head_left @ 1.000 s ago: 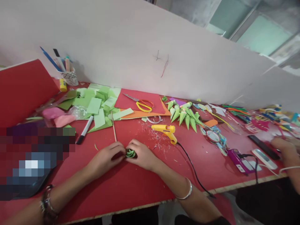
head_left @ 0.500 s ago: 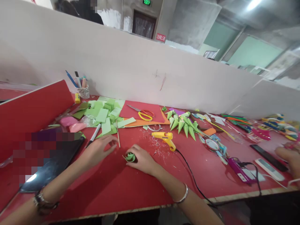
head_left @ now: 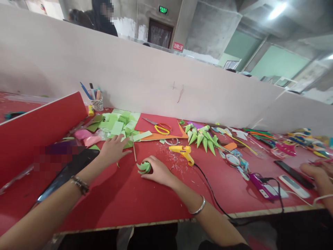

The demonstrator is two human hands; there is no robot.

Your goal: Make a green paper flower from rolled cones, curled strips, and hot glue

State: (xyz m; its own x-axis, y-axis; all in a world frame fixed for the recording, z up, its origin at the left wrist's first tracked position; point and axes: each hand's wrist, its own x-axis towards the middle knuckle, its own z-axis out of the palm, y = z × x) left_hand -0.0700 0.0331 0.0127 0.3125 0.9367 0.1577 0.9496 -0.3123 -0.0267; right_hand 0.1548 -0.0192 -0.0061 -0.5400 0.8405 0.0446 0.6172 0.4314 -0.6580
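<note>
My right hand [head_left: 158, 171] curls around a bundle of curled green paper pieces [head_left: 144, 168] on the red tabletop. My left hand [head_left: 113, 149] is open with fingers apart, reaching over the near edge of the loose green paper pieces [head_left: 117, 127]; whether its fingertips touch them I cannot tell. A thin wooden stick [head_left: 134, 149] lies between the two hands. Beyond my right hand rests a yellow glue gun [head_left: 182, 151] on its side. A small green scrap [head_left: 118, 165] shows below my left hand.
Scissors [head_left: 161, 128] lie on red paper [head_left: 145, 121]. Green paper cones [head_left: 203, 137] are clustered right of them. The glue gun's black cord [head_left: 210, 189] runs to the table edge. A dark tablet-like slab [head_left: 70, 173] lies left. Another person's hand [head_left: 316, 173] is at far right.
My left hand has moved forward onto the green paper, and its fingers have spread. The marker that showed beside it is now hidden. My right hand still holds the green bundle.
</note>
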